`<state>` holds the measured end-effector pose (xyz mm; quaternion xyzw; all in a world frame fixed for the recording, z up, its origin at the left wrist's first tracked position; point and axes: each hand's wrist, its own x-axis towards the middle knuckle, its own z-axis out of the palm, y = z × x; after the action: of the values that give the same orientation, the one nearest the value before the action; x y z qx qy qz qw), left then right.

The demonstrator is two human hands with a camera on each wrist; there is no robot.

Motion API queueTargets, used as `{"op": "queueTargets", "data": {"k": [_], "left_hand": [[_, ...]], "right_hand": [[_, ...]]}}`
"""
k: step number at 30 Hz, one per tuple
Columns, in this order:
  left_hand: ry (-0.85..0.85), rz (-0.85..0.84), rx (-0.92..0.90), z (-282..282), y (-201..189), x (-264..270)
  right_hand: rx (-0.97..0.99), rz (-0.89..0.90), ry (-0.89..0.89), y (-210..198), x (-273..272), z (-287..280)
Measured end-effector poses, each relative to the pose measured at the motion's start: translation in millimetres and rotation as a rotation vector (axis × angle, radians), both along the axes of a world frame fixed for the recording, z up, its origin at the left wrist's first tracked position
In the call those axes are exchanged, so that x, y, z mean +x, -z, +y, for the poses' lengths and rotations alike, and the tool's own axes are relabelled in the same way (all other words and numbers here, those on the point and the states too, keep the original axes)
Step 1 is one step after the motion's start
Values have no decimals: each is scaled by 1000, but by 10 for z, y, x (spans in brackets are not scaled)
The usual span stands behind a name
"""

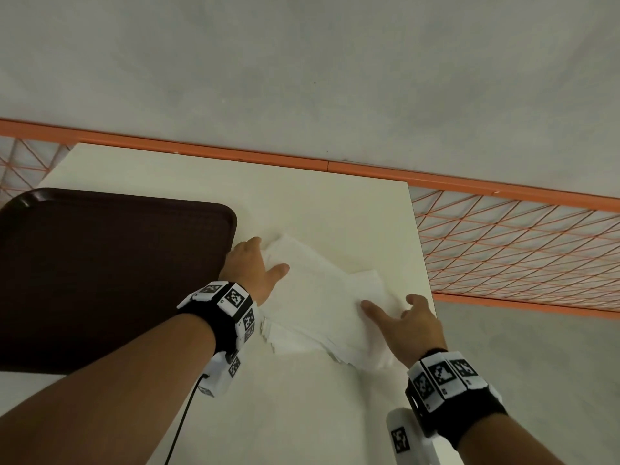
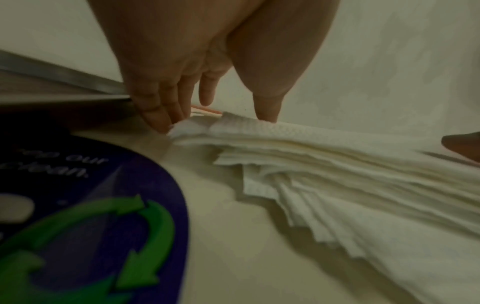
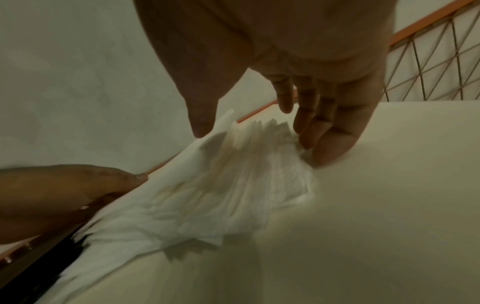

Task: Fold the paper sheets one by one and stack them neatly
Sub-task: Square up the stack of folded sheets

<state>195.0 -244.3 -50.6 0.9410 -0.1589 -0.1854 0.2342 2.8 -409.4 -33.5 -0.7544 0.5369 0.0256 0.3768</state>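
Observation:
A fanned stack of white paper sheets point(image 1: 318, 297) lies on the white table point(image 1: 302, 414). My left hand point(image 1: 270, 255) is at the stack's far left corner. Its thumb lies on top and its fingertips point(image 2: 166, 123) meet the raised corner of the upper sheets point(image 2: 337, 164), pinching it. My right hand point(image 1: 389, 302) is at the stack's right edge. Its thumb point(image 3: 201, 129) rests on the lifted top sheet, and its bent fingers point(image 3: 306, 142) press against the side of the stack point(image 3: 221, 185), gripping that edge.
A dark brown tray point(image 1: 100, 280) sits on the table left of the stack, close to my left hand. A purple sticker with green arrows point(image 2: 103, 205) is on the tabletop near my left wrist. The table's right edge point(image 1: 431, 280) runs beside my right hand, with an orange mesh fence point(image 1: 520, 243) beyond.

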Motion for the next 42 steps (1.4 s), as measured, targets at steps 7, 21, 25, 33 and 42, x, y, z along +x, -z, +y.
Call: {"op": "queueTargets", "data": {"k": [7,21,25,33,42], "left_hand": [[-40,67,116,-35,-19,-114],[-131,106,214,93,-116,-625],[-178,110,198,221,-126,-663],[-113,124,269,430,-96,-878],[-69,110,304,544,-154,-958]], "right_hand": [[18,86,-49,31,142,131],[15,29,-13,81,95,398],[15,30,10,69,46,387],[38,111,-100,10,-169,613],[11,242,-233,-34,-407,669]]}}
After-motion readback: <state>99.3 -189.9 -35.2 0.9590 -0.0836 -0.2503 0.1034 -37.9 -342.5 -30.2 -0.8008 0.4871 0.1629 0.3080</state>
